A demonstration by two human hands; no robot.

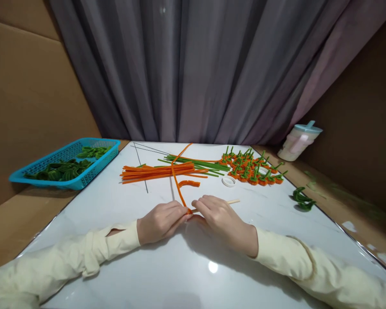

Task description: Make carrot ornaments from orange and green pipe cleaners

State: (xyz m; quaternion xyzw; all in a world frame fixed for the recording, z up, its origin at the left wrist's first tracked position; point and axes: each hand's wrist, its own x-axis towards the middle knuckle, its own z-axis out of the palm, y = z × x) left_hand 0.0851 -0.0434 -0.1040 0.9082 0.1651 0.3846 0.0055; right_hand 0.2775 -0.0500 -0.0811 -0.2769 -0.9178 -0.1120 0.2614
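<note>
My left hand pinches an orange pipe cleaner near its lower end, where it meets a thin wooden stick. From there the pipe cleaner rises and bends away over the table. My right hand is closed around the wooden stick, whose far end sticks out to the right. Both hands nearly touch at the stick's tip. Just beyond them lies a short, curved orange piece. Behind it is a bundle of orange pipe cleaners, with green pipe cleaners partly under it.
Several orange pieces with green stems stand at the back right, beside a white ring. A blue basket holds green pieces at left. Curled green pieces lie near the right edge. A lidded cup stands beyond the white table.
</note>
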